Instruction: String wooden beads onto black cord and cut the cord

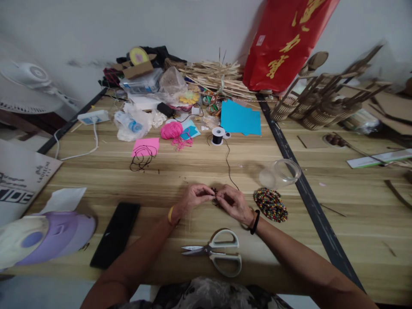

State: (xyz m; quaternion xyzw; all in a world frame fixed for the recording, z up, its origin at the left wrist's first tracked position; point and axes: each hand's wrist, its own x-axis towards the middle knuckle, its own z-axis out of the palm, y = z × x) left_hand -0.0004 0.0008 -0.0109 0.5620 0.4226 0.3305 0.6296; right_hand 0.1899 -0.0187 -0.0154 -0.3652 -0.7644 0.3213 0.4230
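My left hand (198,196) and my right hand (233,201) meet above the middle of the table, each in a pinch. Between the fingertips is a small dark beaded piece (214,199), partly hidden by the fingers. A black cord (228,161) runs from the white spool (217,136) down to my right hand. Right of that hand lies a coiled heap of multicoloured beads (270,205). Scissors with white handles (210,250) rest in front of me, blades pointing left.
A clear jar (286,172) lies beyond the beads. At left are a black phone (115,235) and a purple and white device (58,236). Farther back stand pink yarn (171,130), blue sheets (240,117), a pink note (145,146) with loose black cord, and a power strip (93,117).
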